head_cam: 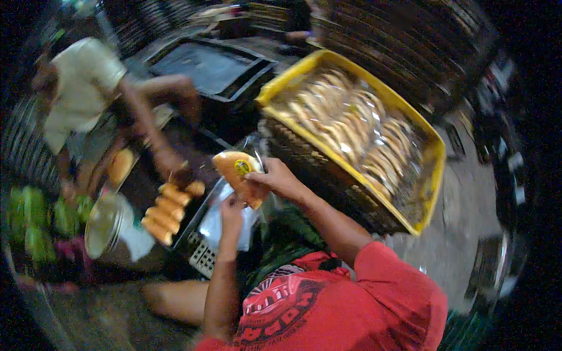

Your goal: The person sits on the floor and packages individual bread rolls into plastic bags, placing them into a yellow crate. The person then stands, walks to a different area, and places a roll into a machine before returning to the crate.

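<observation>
A golden bread roll [235,172] in a clear plastic bag, with a round yellow sticker on it, is held in front of me. My right hand [281,177] grips its right side, thumb over the front near the sticker. At the lower end of the bread, my left hand [232,209] pinches the roll or its bag; blur hides the exact grip. Just beneath my hands lies a stack of clear plastic bags [224,226]. To the left, a row of unwrapped bread rolls [164,215] rests on a dark surface.
A yellow plastic crate [351,173] full of bagged bread stands at the right. Another person's arm [151,131] reaches toward the unwrapped rolls. A pale round tub [103,226] sits at the left, and a dark tray [206,66] lies at the back.
</observation>
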{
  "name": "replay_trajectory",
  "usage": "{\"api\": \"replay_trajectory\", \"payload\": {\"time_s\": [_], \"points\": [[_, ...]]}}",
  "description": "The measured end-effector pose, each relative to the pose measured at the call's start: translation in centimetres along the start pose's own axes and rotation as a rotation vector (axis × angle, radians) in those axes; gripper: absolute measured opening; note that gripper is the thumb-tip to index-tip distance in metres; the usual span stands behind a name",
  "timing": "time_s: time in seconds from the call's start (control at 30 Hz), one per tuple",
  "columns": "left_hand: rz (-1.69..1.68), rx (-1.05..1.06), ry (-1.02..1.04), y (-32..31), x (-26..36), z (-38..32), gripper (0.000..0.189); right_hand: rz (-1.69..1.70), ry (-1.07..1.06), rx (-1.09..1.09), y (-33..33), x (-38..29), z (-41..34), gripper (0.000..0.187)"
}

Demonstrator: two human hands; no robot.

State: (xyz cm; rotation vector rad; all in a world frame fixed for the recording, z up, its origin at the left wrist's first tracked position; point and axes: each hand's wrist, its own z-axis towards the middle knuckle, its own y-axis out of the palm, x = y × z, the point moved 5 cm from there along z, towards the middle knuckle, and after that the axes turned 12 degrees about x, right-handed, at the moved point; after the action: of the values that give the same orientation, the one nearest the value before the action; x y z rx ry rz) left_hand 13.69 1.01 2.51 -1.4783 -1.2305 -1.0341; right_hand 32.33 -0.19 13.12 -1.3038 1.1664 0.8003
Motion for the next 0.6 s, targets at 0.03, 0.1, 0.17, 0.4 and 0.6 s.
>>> {"api": "replay_trajectory", "payload": {"time_s": [0.03, 0.1, 0.17, 0.4, 0.6], "points": [[-0.241, 0.074, 0.304, -0.7, 1.2, 0.0, 0.032, 0.003, -0.029, 0.176, -3.3, -0.6, -0.9, 0.061], [0.346, 0.295, 0.285, -4.4, -1.1, 0.4, 0.041, -0.006, -0.094, 0.346, -9.5, -2.1, -4.2, 0.065], [1.246, 0.316, 0.203, -8.0, -4.7, 1.4, 0.059, -0.007, -0.022, 0.673, -17.6, -2.7, -8.9, 0.064], [0.751, 0.164, 0.181, -12.6, -10.6, 4.6, 0.043, -1.023, 0.526, 1.225, -44.6, 6.9, -19.8, 0.069], [1.050, 0.279, 0.276, -13.4, -8.0, 3.2, 0.023, -1.187, 0.585, 1.028, -51.4, 26.8, -14.8, 0.072]]}}
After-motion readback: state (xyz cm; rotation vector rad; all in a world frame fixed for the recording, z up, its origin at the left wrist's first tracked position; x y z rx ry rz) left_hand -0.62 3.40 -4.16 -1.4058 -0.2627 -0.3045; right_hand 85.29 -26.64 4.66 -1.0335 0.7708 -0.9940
